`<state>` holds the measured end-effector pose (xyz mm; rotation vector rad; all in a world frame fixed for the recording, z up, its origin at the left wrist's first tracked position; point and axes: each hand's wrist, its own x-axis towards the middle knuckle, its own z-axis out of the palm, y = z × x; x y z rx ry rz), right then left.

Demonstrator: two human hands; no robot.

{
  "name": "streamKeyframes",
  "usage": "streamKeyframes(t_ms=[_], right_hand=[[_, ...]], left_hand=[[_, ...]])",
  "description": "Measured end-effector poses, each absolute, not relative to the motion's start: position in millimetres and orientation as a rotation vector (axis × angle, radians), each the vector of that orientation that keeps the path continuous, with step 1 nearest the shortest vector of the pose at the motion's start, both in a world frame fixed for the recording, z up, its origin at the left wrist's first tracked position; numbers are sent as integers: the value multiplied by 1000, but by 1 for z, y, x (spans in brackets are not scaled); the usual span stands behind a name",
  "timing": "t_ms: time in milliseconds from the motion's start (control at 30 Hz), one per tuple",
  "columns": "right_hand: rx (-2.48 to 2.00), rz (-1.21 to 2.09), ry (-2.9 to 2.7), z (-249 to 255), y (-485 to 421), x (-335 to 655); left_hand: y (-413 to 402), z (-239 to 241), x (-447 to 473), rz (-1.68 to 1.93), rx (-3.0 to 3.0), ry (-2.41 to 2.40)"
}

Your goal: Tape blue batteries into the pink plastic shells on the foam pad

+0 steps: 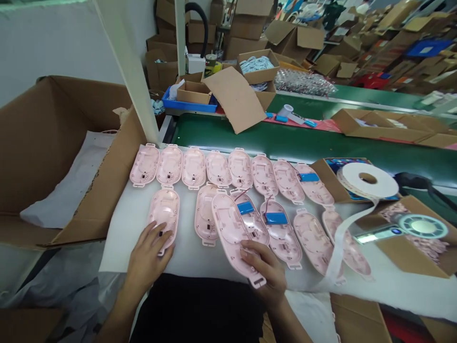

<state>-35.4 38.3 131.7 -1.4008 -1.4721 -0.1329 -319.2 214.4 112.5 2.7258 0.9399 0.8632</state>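
Observation:
Several pink oval plastic shells [217, 169] lie in two rows on a white foam sheet [128, 224]. My left hand [148, 257] rests with fingers spread on the lower end of the leftmost front-row shell [164, 214]. My right hand [266, 269] grips the near end of another pink shell [230, 231], which lies tilted over its neighbours. Three shells carry a blue battery pack [276, 218] with thin wires.
A large open cardboard box [53, 143] stands to the left. A roll of white tape [367, 181] trails a strip over the right shells. A green conveyor belt [321, 143] runs behind, with cardboard boxes [257, 66] beyond it.

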Motion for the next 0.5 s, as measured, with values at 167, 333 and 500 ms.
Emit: streamKeyframes(t_ms=[167, 333, 500], right_hand=[[-1407, -136, -1510, 139, 43, -43], [-1408, -120, -1551, 150, 44, -44], [-1340, -32, -1695, 159, 85, -74]], left_hand=[[211, 118, -290, 830, 2723, 835], [207, 116, -275, 818, 2728, 832], [202, 122, -286, 754, 2666, 796]])
